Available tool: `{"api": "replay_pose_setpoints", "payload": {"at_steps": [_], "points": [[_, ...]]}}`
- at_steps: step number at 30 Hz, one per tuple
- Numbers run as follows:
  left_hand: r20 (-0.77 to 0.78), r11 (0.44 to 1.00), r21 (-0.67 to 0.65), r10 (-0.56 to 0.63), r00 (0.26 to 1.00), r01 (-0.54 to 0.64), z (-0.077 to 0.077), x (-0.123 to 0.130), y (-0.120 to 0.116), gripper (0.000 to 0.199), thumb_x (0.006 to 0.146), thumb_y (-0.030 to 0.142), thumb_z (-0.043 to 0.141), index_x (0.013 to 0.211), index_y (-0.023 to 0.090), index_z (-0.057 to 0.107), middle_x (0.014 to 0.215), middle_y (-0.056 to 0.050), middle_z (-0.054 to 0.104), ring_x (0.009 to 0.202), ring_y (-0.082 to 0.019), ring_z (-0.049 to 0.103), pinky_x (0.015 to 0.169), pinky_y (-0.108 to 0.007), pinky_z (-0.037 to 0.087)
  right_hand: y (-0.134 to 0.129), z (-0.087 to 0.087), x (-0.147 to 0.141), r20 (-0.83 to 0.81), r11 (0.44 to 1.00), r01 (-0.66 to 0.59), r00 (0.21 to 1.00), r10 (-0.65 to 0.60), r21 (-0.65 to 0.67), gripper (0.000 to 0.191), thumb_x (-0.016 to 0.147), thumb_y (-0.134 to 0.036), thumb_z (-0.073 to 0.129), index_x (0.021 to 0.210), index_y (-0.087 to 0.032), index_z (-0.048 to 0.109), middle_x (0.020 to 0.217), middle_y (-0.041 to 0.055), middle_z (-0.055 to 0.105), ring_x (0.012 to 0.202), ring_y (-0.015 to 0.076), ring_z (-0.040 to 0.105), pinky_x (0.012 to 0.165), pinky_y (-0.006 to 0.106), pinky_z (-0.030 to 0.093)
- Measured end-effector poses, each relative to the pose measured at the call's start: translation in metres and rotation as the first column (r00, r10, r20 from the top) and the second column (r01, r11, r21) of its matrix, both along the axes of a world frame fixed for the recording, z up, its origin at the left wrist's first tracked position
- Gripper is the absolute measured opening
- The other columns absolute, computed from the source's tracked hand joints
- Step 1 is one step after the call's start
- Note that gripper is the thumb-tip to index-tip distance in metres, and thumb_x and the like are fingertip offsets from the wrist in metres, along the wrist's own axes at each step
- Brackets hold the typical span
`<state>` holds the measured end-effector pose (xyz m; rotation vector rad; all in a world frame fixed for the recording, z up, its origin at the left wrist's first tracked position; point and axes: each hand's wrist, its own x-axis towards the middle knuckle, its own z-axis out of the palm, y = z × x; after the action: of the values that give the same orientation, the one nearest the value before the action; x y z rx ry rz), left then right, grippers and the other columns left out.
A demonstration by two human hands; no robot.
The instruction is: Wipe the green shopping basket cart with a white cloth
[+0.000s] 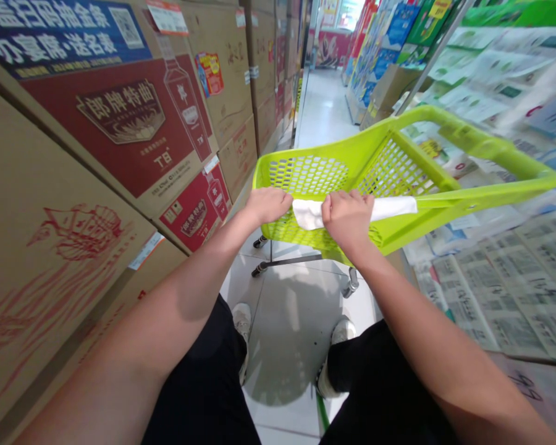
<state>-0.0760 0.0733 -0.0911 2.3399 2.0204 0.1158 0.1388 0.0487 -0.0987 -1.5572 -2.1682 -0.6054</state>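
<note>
Head view: stacked cardboard cartons are positioned from 8 to 11 o'clock about the centre of the view. Soft-looking packaged goods are displayed from 1 to 4 o'clock. Between these, a lime-green shopping cart is located from the centre toward 2 and 3 o'clock, standing on the tiled floor. Its handle is situated between 2 and 3 o'clock, apart from both hands.

A white cloth is laid along the near rim of the basket, from the centre toward 3 o'clock. The cloth is gripped midway by the right hand, whose fingers are closed over cloth and rim together. The left hand is placed just beside the cloth's 9 o'clock end, with its fingers curled over the bare rim. A caster is seen below, toward 7 o'clock.

Handling, as judged: the cloth is expected to be light, limp and not fragile, and prone to slide on smooth plastic unless pressed by fingers and palm. It is best held at mid-length, with the loose end secured. The cart is judged stiff but easily rolled; it is best steadied by the rim or guided by the handle.
</note>
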Motion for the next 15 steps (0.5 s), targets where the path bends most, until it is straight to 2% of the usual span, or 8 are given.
{"api": "replay_pose_setpoints", "payload": {"at_steps": [4, 9, 11, 15], "points": [[-0.017, 1.000, -0.008, 0.010, 1.000, -0.010, -0.001, -0.012, 0.005, 0.067, 0.103, 0.045, 0.019, 0.118, 0.018, 0.079, 0.124, -0.017, 0.077, 0.118, -0.035, 0.071, 0.089, -0.041, 0.053, 0.001, 0.009, 0.016, 0.027, 0.999, -0.008, 1.000, 0.009, -0.038, 0.048, 0.106, -0.039, 0.033, 0.088, -0.018, 0.072, 0.091, 0.0142, 0.075, 0.087, 0.0279, 0.055, 0.082, 0.043, 0.029], [-0.011, 0.999, -0.035, 0.018, 1.000, -0.019, 0.003, -0.024, 0.008, 0.069, 0.103, 0.046, 0.018, 0.117, 0.019, 0.080, 0.123, -0.016, 0.077, 0.118, -0.033, 0.071, 0.090, -0.040, 0.053, 0.007, 0.029, 0.078, -0.011, 0.989, 0.146, 0.989, -0.146, 0.010, 0.044, 0.102, -0.038, 0.039, 0.086, -0.016, 0.074, 0.086, 0.0170, 0.072, 0.090, 0.0314, 0.056, 0.084, 0.045, 0.032], [-0.010, 0.999, -0.026, 0.046, 0.999, -0.046, 0.003, -0.024, 0.009, 0.069, 0.102, 0.046, 0.019, 0.117, 0.018, 0.080, 0.121, -0.017, 0.078, 0.117, -0.034, 0.072, 0.089, -0.039, 0.053, 0.009, 0.033, 0.096, -0.027, 0.984, 0.172, 0.985, -0.171, 0.043, 0.042, 0.101, -0.037, 0.041, 0.089, -0.016, 0.074, 0.087, 0.0175, 0.072, 0.094, 0.0332, 0.056, 0.086, 0.046, 0.033], [-0.002, 0.995, 0.029, 0.096, 0.995, -0.096, 0.000, -0.020, 0.010, 0.068, 0.101, 0.046, 0.021, 0.115, 0.017, 0.080, 0.119, -0.019, 0.078, 0.115, -0.035, 0.073, 0.086, -0.040, 0.054, 0.002, 0.030, 0.098, -0.012, 0.986, 0.143, 0.990, -0.143, 0.079, 0.043, 0.104, -0.037, 0.036, 0.100, -0.017, 0.074, 0.100, 0.0190, 0.070, 0.107, 0.0363, 0.054, 0.094, 0.050, 0.033]]}}
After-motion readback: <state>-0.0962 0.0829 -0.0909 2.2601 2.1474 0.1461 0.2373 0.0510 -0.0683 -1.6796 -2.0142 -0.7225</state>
